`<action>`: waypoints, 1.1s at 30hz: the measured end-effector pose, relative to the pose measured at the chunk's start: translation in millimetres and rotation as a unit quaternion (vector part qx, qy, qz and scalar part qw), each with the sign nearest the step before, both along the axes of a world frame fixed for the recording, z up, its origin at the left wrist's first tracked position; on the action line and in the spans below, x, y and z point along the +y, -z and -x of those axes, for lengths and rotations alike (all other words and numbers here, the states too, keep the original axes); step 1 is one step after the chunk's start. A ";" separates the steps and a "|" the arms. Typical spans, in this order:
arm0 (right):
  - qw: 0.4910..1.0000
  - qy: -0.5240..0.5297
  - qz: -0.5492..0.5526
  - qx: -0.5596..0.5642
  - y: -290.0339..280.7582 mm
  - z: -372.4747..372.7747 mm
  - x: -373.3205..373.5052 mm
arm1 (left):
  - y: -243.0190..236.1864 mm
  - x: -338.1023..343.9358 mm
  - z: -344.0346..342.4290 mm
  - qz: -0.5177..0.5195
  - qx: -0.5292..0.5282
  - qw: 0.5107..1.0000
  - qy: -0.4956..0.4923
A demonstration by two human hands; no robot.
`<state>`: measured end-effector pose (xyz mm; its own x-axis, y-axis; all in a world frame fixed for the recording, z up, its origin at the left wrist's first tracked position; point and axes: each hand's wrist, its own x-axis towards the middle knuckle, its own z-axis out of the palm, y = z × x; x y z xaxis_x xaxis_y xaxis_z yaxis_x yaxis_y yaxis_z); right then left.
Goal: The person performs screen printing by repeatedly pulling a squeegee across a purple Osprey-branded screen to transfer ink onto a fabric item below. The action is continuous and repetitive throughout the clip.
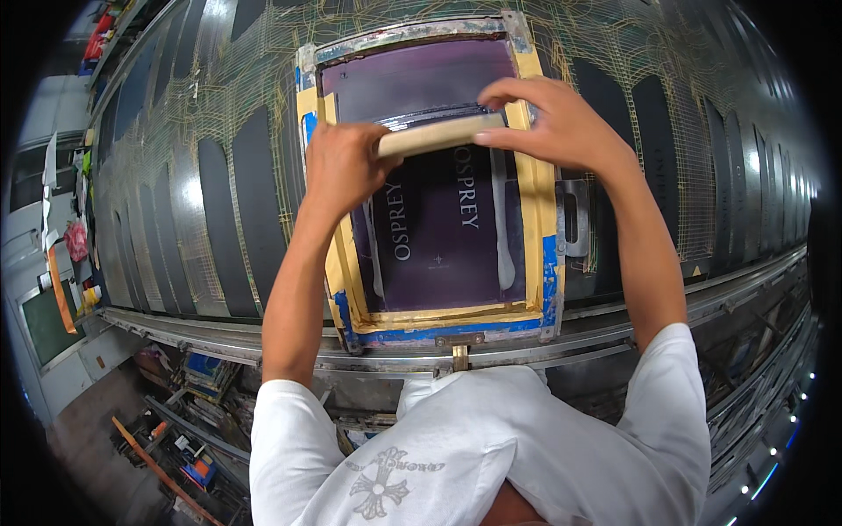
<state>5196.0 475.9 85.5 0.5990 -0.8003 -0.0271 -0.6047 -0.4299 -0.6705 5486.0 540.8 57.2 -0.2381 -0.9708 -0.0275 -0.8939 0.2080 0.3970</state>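
A screen-printing frame lies on the long table in front of me, its rim covered with yellow and blue tape. Its dark purple mesh carries pale lettering and a small star-like mark. Across the upper part of the mesh is a squeegee with a pale wooden handle, slightly tilted and blurred. My left hand is closed round the handle's left end. At the right end, my right hand grips with its thumb on the near side and fingers on the far side. Dark wet ink shows just beyond the squeegee.
Dark flat cut pieces lie in rows on the table, among tangled yellow lines. A metal handle sits beside the frame's right side. A metal rail runs along the near edge. Tools and boxes stand below left.
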 end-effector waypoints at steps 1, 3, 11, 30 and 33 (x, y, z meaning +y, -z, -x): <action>0.997 -0.025 -0.029 0.067 -2.2 -17.4 -9.6 | -2.6 -10.4 -0.2 0.017 -0.020 1.000 0.018; 0.987 -0.054 -0.016 0.152 -1.7 -34.5 -29.5 | 3.5 -33.9 -4.0 0.002 -0.042 0.999 0.020; 0.987 -0.051 -0.014 0.152 39.7 -41.4 1.2 | 13.0 -7.8 0.5 -0.013 -0.024 0.999 0.027; 0.986 -0.069 0.070 0.133 28.4 -44.3 -24.6 | 1.8 -23.7 -7.6 0.029 -0.060 0.998 0.023; 0.987 -0.066 0.017 0.148 38.1 -50.2 -61.5 | 14.6 -61.7 -13.9 0.008 -0.053 0.998 0.023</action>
